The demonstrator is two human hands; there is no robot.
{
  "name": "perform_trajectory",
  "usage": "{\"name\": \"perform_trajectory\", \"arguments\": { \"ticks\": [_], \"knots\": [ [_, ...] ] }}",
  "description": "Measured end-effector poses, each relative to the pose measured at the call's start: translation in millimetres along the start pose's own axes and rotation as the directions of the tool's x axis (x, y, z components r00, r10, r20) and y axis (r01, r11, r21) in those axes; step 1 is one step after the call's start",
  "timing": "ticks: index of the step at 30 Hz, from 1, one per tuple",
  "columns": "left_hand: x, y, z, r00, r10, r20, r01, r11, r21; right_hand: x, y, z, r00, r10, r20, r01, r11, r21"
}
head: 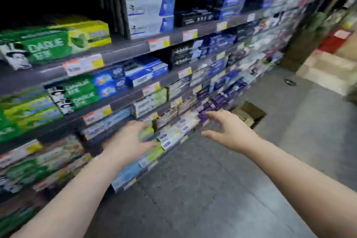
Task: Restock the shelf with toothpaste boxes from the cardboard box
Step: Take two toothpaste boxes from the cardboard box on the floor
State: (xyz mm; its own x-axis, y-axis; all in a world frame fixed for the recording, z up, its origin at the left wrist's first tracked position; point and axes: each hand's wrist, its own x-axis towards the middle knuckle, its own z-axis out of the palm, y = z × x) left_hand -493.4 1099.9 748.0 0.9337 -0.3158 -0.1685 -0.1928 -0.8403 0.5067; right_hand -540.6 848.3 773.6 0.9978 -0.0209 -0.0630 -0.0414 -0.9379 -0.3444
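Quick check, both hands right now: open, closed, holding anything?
Left hand: open, fingers spread against the boxes on the lower shelf, gripping nothing that shows.
Right hand: open, empty, in front of the shelf.

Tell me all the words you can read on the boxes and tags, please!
"DARLIE" on the big green toothpaste box on the upper shelf.
"DARLIE" on each of the two stacked green boxes one shelf lower.
Smaller print under these names is too blurred to read.
The price tags on the shelf edges are too blurred.
The blue, white and purple boxes are too blurred as well.
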Motion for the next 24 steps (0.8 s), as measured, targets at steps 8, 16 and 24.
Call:
{"name": "perform_trajectory", "arguments": {
  "ticks": [8, 16, 24],
  "knots": [
    [54.0, 154.3, 105.2, 0.97, 0.094, 0.224, -0.115, 0.99, 0.08, -55.8, 184.2, -51.5, 0.974, 0.223, 0.041, -0.221, 0.974, -0.049],
    [139.2, 231.2, 168.5, 0.944, 0.143, 0.297, -0.182, 0.977, 0.109, -54.2, 301.7, -71.4, 0.918, 0.394, 0.049, -0.394, 0.919, 0.003],
    [283.3, 328.8, 226.2, 0.868, 0.234, 0.438, -0.323, 0.936, 0.14, -12.7, 424.9, -106.6, 0.788, 0.613, 0.061, -0.615, 0.788, 0.021]
  ]
}}
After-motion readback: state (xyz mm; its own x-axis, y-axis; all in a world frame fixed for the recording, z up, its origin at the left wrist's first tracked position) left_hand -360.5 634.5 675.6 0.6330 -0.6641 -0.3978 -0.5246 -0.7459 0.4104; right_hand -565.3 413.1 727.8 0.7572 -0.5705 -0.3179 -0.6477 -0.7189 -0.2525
